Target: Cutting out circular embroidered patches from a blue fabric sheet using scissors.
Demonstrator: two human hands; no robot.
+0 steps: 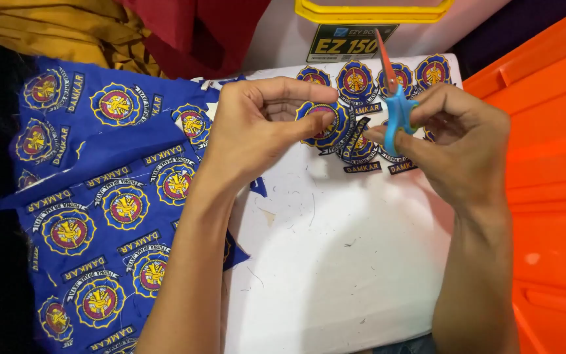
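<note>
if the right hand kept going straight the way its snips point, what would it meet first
The right hand holds blue snips with the orange tip angled up and away. Straight on, it would likely first pass over the cut badges on the white surface, then meet the yellow bin rim; depth is unclear.

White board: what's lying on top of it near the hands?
On the white board lie cut round patches in a row at its far edge, thread scraps, and blue fabric overlapping its left side. The hands cover more patches, so their count stays unknown.
</note>
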